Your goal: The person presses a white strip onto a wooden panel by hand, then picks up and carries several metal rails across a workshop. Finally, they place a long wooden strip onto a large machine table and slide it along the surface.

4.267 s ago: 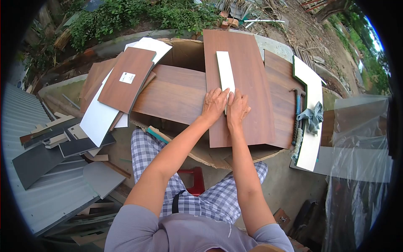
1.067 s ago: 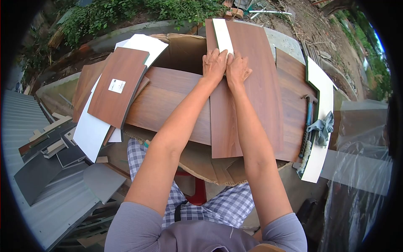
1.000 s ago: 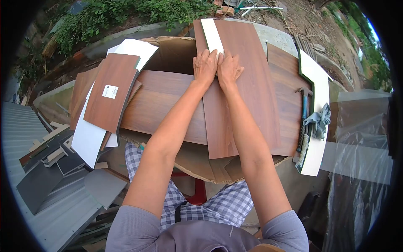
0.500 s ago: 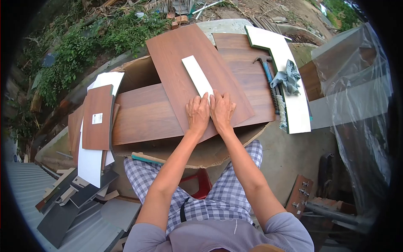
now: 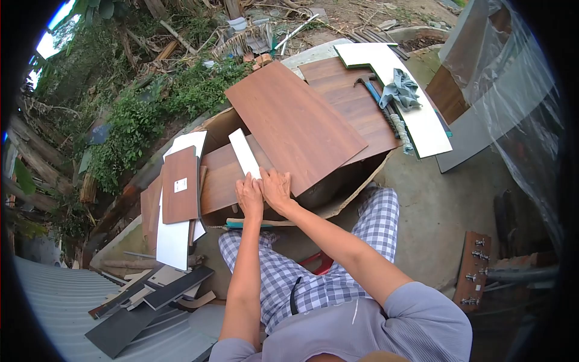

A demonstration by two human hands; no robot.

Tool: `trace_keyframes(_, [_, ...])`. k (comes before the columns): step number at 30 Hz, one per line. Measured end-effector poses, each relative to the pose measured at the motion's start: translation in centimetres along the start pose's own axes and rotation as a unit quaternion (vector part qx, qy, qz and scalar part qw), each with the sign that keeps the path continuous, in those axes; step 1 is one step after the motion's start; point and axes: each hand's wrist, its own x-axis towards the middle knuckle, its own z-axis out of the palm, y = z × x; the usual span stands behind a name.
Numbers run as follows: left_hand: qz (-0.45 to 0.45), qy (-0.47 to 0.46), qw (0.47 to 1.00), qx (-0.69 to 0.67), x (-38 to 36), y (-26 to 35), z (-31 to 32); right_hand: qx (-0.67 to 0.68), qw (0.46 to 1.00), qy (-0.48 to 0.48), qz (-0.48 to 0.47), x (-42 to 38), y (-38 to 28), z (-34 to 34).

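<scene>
A narrow white strip of board [image 5: 243, 154] slants away from me, its near end between my two hands. My left hand [image 5: 249, 196] has its fingers closed on that end from the left. Close beside it, my right hand [image 5: 277, 188] grips the same end, fingers bent and thumb toward the left hand. Under the strip lies a brown wood-grain board [image 5: 218, 172]. A larger brown panel [image 5: 295, 123] rests at an angle to its right, near my right hand. The undersides of the fingers are hidden.
Right of the panel lie a hammer [image 5: 373, 93], a grey-blue cloth [image 5: 400, 90] and a notched white board [image 5: 425, 123]. Labelled brown panel [image 5: 180, 196] tops a stack at left. An open cardboard edge [image 5: 347, 200] borders my knees. Plastic sheeting [image 5: 512, 90] hangs at right.
Both hands have moved left with the white strip, off the large brown panel and over the board beside it. The camera view has also shifted.
</scene>
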Motion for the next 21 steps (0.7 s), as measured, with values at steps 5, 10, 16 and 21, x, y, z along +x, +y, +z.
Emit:
trace_keyframes(5, [-0.047, -0.011, 0.998, 0.048, 0.1, -1.5, -0.6, 0.014, 0.997, -0.069, -0.025, -0.3, -0.6, -0.4])
trace_keyframes(10, [-0.102, -0.052, 0.987, 0.116, 0.1, 0.0, -0.5, 0.019, 0.997, 0.062, -0.038, 0.2, 4.1, -5.3])
trace_keyframes(16, [-0.124, -0.036, 0.987, 0.099, 1.4, -0.6, 0.5, -0.214, 0.963, 0.136, 0.088, 3.1, 15.5, -12.5])
trace_keyframes(21, [-0.166, -0.022, 0.982, 0.081, 4.0, -1.5, -0.2, -0.209, 0.97, 0.003, 0.129, 3.1, 18.7, -12.5])
